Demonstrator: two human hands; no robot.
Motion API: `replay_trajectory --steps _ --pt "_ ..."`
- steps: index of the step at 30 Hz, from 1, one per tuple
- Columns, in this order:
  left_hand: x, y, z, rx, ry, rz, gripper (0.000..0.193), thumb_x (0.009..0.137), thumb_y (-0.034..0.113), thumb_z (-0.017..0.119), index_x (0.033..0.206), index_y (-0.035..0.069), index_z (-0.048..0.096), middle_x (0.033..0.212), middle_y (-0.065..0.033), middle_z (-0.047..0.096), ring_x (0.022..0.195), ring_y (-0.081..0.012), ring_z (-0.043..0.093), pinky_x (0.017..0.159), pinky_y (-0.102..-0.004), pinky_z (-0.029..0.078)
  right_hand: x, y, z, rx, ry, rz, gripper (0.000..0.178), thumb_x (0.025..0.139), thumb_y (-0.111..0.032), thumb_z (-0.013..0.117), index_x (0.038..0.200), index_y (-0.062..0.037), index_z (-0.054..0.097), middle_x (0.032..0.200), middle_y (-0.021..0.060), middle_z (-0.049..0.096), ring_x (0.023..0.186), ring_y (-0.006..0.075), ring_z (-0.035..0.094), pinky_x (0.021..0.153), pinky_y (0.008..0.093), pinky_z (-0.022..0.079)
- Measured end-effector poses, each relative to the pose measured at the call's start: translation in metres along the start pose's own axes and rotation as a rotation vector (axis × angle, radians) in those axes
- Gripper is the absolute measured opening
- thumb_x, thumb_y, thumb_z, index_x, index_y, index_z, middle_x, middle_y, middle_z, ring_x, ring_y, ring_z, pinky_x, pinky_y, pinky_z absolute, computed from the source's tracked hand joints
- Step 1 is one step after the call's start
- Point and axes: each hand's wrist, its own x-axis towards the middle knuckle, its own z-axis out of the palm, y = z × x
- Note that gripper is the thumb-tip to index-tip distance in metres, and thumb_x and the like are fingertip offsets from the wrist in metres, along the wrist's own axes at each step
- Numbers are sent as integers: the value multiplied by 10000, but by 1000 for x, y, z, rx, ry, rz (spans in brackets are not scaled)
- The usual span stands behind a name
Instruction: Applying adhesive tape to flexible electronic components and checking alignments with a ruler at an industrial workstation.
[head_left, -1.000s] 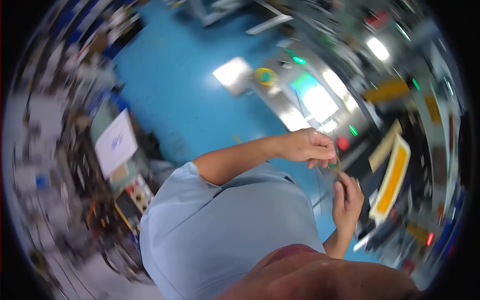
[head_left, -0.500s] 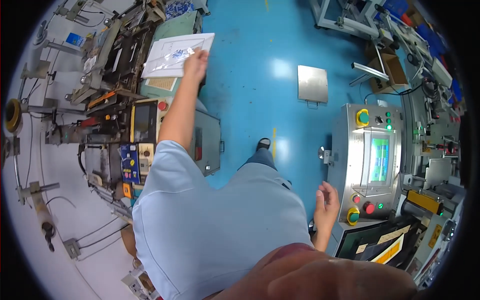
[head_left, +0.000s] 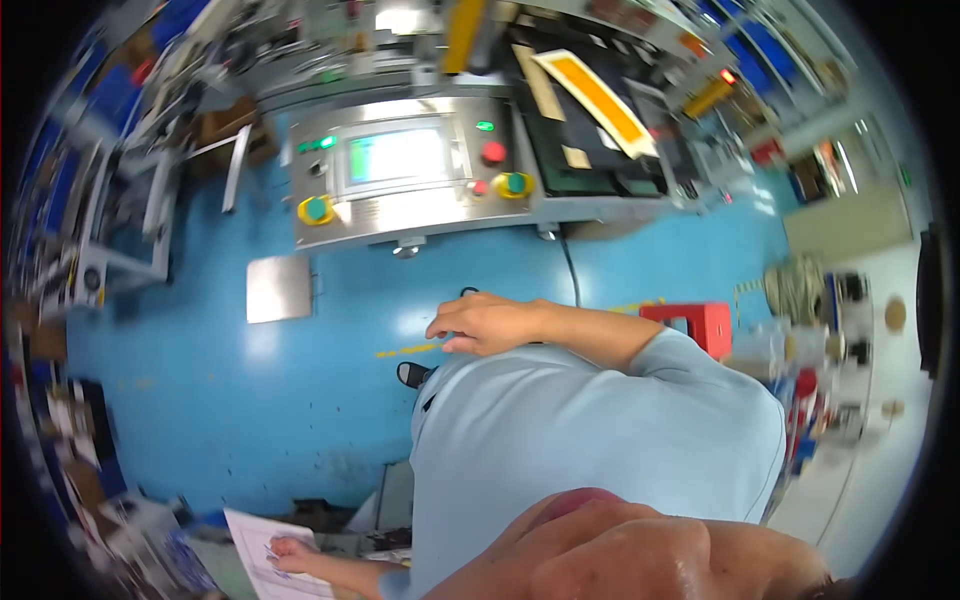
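At the lower left, my left hand [head_left: 292, 555] lies over white printed sheets [head_left: 250, 535]. Its fingers are curled, and what they hold, if anything, is too small and blurred to make out. The sheets rest on or just above a greenish surface, with blue marks near my fingertips. My right hand [head_left: 485, 325] is held in front of my body over the blue floor. Its fingers are loosely bent and apart, with nothing in them, so it is open. The nearest machine ahead of it is a steel control console [head_left: 380, 212] with a bright screen.
Beside the console, a black work surface [head_left: 560, 150] carries an orange-and-white strip [head_left: 598, 98]. A square metal plate [head_left: 279, 290] with a handle lies on the floor. A red stool-like object [head_left: 712, 328] stands at right; a white frame [head_left: 160, 225] is at left.
My view has swung to the right, so the console is now ahead. My right arm has come across in front of my body. My left hand stays at the sheets, its fingers now curled.
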Motion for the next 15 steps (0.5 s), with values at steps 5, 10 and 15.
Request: replay_trajectory --steps 5,10,15 --pt "-128 -282 226 684 -132 -244 320 952 274 565 1195 65 580 1107 -80 598 843 -162 551 661 -262 428 -54 2 -52 -122 391 -4 251 873 -184 642 1097 -72 629 949 91 646 844 262 633 752 369 508" --pt "-281 -400 418 1015 -999 -315 356 955 255 583 1209 7 554 1122 -75 624 881 -131 568 755 -245 445 -169 34 -165 -213 880 322 252 870 -124 645 1107 -39 641 907 63 667 791 133 625 719 293 512" --pt "-399 -494 520 1038 -1558 -254 328 933 205 617 1174 -12 565 1078 -87 640 978 -168 602 860 -285 477 -272 151 -281 -489 1000 563 326 870 -181 627 1162 -35 613 1031 123 672 901 234 658 804 326 515"
